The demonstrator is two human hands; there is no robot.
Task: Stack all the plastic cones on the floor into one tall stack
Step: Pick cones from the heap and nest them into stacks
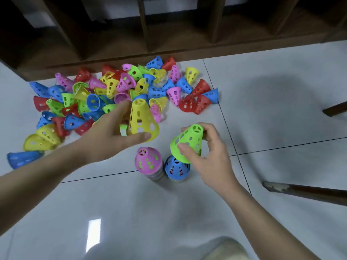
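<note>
A heap of several loose perforated plastic cones (116, 91), red, blue, green, yellow and pink, lies on the white tiled floor at the upper left. Two upright stacks stand side by side near the middle: one topped by a pink cone (148, 160), the other by a blue cone (176, 168). My left hand (110, 132) grips a yellow cone (141, 120) upright, just above and behind the pink stack. My right hand (210, 154) holds a green cone (186, 142), tilted, its rim touching the top of the blue stack.
A dark wooden shelf unit (169, 25) runs along the back, right behind the heap. Two dark wooden furniture legs (308, 192) reach in from the right edge. A pale knee or foot (223, 248) shows at the bottom.
</note>
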